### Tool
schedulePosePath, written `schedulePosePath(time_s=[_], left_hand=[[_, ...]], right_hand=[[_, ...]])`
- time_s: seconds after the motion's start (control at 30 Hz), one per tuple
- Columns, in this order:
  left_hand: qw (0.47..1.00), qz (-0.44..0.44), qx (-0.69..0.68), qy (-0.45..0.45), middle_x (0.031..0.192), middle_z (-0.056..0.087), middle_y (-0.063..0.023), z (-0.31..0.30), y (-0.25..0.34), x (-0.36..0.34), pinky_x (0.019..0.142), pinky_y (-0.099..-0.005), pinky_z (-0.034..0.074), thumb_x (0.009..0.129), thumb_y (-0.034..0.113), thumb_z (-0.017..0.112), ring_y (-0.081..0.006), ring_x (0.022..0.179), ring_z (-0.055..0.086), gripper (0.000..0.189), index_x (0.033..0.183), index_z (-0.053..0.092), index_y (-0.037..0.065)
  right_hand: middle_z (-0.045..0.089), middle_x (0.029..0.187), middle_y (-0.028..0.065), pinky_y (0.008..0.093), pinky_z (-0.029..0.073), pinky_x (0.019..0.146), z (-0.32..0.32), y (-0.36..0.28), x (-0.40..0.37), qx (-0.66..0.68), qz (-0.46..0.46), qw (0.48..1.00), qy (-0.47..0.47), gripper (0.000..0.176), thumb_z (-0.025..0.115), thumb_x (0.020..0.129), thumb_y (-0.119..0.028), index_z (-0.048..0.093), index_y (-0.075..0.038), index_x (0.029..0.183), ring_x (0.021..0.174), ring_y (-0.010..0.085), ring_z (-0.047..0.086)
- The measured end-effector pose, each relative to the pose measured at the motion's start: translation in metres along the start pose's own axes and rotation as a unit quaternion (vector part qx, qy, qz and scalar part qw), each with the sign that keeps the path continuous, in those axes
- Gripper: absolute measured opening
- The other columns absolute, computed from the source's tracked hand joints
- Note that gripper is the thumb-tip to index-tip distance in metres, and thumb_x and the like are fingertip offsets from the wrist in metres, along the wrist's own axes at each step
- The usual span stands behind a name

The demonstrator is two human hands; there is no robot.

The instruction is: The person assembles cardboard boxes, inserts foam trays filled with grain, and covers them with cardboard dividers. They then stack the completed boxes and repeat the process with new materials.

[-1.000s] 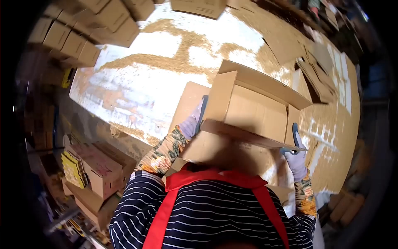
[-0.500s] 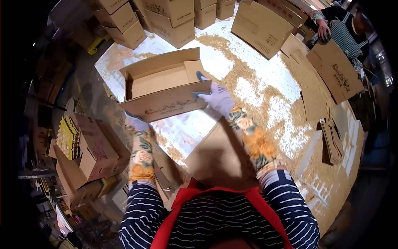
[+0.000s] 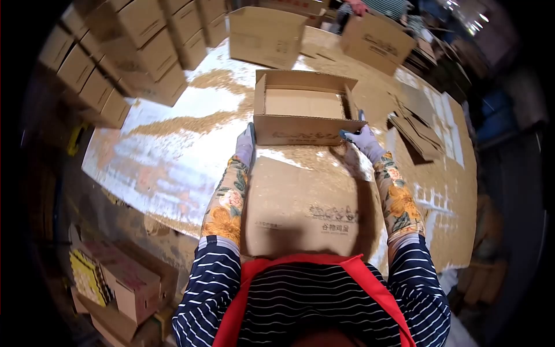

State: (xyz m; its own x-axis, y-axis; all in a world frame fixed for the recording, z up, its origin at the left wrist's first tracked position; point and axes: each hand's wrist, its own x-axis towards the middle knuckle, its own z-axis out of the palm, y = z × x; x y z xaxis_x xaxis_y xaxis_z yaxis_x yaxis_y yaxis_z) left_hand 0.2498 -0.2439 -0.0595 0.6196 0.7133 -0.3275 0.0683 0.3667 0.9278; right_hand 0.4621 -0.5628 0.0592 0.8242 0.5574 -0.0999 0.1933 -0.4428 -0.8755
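An open, shallow cardboard box (image 3: 298,130) rests on the table in front of me, its inside facing up and its printed long side toward me. My left hand (image 3: 246,143), in a pale glove with blue-grey fingertips, presses along the box's left end; its fingers are partly hidden. At the right front corner my right hand (image 3: 365,142) grips the wall, thumb on the front face and fingers round the end. Nearer to me lies a flat printed cardboard sheet (image 3: 289,199), between my forearms.
Stacked boxes (image 3: 139,55) stand at the back left. Behind the box is a larger carton (image 3: 266,37). Across the table, a person's hand (image 3: 357,7) holds another carton (image 3: 376,41). Folded cardboard (image 3: 417,134) lies right. Grain-like husks (image 3: 173,124) cover parts of the table.
The view has turned, and the box now sits squarer and further right in it. My left hand has moved from the box's near left corner to its left end. The right hand keeps its grip.
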Motion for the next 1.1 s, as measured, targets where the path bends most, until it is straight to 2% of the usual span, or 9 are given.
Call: schedulePosePath(time_s=[0.1, 0.23, 0.33, 0.43, 0.63, 0.77, 0.83, 1.0, 1.1], left_hand=[[0.995, 0.074, 0.064, -0.012, 0.114, 0.065, -0.0104, 0.039, 0.024, -0.072, 0.084, -0.0327, 0.050, 0.096, 0.033, 0.061, -0.0178, 0.094, 0.061, 0.049, 0.132, 0.055, 0.000], [0.722, 0.406, 0.509, -0.234, 0.138, 0.050, -0.0186, 0.011, 0.040, -0.207, 0.114, -0.0496, 0.027, 0.075, 0.050, 0.071, -0.0369, 0.130, 0.042, 0.074, 0.131, 0.054, 0.006], [0.522, 0.352, 0.638, -0.443, 0.147, 0.034, -0.0259, -0.024, 0.022, -0.282, 0.116, -0.0577, 0.018, 0.062, 0.067, 0.073, -0.0441, 0.138, 0.031, 0.107, 0.146, 0.038, 0.012], [0.450, 0.376, 0.685, -0.433, 0.147, 0.034, -0.0271, -0.053, -0.004, -0.304, 0.115, -0.0593, 0.017, 0.068, 0.062, 0.070, -0.0442, 0.138, 0.030, 0.097, 0.146, 0.039, 0.013], [0.482, 0.326, 0.642, -0.500, 0.149, 0.037, -0.0179, -0.048, 0.034, -0.327, 0.114, -0.0582, 0.023, 0.080, 0.047, 0.066, -0.0411, 0.137, 0.033, 0.073, 0.142, 0.045, 0.016], [0.604, 0.394, 0.563, -0.403, 0.126, 0.062, -0.0149, -0.039, 0.119, -0.324, 0.102, -0.0464, 0.044, 0.084, 0.033, 0.070, -0.0322, 0.117, 0.059, 0.053, 0.132, 0.058, 0.014], [0.653, 0.327, 0.551, -0.405, 0.115, 0.068, -0.0153, -0.010, 0.192, -0.330, 0.094, -0.0396, 0.050, 0.086, 0.030, 0.069, -0.0280, 0.105, 0.066, 0.047, 0.130, 0.060, 0.014], [0.602, 0.102, 0.620, -0.492, 0.115, 0.069, -0.0167, 0.038, 0.228, -0.261, 0.093, -0.0347, 0.050, 0.102, 0.043, 0.046, -0.0251, 0.102, 0.065, 0.051, 0.132, 0.057, 0.003], [0.660, 0.116, 0.558, -0.489, 0.127, 0.063, -0.0163, 0.046, 0.230, -0.218, 0.099, -0.0328, 0.046, 0.103, 0.046, 0.043, -0.0224, 0.111, 0.059, 0.058, 0.133, 0.055, -0.003]], right_hand=[[0.044, 0.144, 0.0261, 0.0380, 0.045, 0.103, -0.028, 0.037, -0.062, -0.241, -0.107, 0.936, 0.234, 0.103, 0.079, 0.077, -0.027, 0.016, -0.008, 0.156, 0.122, 0.0333, 0.056], [0.039, 0.144, 0.0292, 0.0452, 0.028, 0.115, -0.008, 0.009, -0.207, -0.264, -0.046, 0.961, 0.072, 0.096, 0.070, 0.078, -0.050, 0.027, -0.005, 0.151, 0.133, 0.0434, 0.038], [0.033, 0.148, 0.0300, 0.0545, 0.020, 0.116, 0.038, 0.033, -0.277, -0.399, -0.097, 0.909, -0.075, 0.101, 0.065, 0.076, -0.063, 0.029, -0.006, 0.151, 0.138, 0.0466, 0.030], [0.027, 0.151, 0.0308, 0.0606, 0.013, 0.115, 0.071, 0.053, -0.309, -0.473, -0.108, 0.865, -0.130, 0.105, 0.061, 0.075, -0.071, 0.030, -0.006, 0.151, 0.142, 0.0475, 0.021], [0.022, 0.154, 0.0303, 0.0625, 0.012, 0.115, 0.051, -0.005, -0.328, -0.456, -0.101, 0.817, -0.338, 0.101, 0.058, 0.079, -0.067, 0.025, -0.006, 0.153, 0.144, 0.0479, 0.017], [0.055, 0.122, 0.0177, 0.0436, 0.042, 0.095, -0.011, -0.080, -0.324, -0.486, -0.201, 0.813, -0.249, 0.056, 0.058, 0.089, -0.033, 0.045, -0.009, 0.138, 0.116, 0.0303, 0.053], [0.058, 0.085, 0.0033, 0.0351, 0.045, 0.076, -0.049, -0.127, -0.315, -0.476, -0.268, 0.837, -0.035, 0.024, 0.067, 0.083, -0.029, 0.058, -0.014, 0.098, 0.084, 0.0202, 0.060], [0.063, 0.086, 0.0057, 0.0390, 0.048, 0.079, -0.072, -0.134, -0.245, -0.404, -0.327, 0.854, -0.023, 0.030, 0.071, 0.082, -0.038, 0.060, -0.013, 0.092, 0.085, 0.0246, 0.063], [0.059, 0.113, 0.0120, 0.0451, 0.039, 0.100, -0.065, -0.140, -0.240, -0.460, -0.315, 0.828, 0.055, 0.058, 0.074, 0.078, -0.037, 0.055, -0.012, 0.127, 0.111, 0.0302, 0.055]])
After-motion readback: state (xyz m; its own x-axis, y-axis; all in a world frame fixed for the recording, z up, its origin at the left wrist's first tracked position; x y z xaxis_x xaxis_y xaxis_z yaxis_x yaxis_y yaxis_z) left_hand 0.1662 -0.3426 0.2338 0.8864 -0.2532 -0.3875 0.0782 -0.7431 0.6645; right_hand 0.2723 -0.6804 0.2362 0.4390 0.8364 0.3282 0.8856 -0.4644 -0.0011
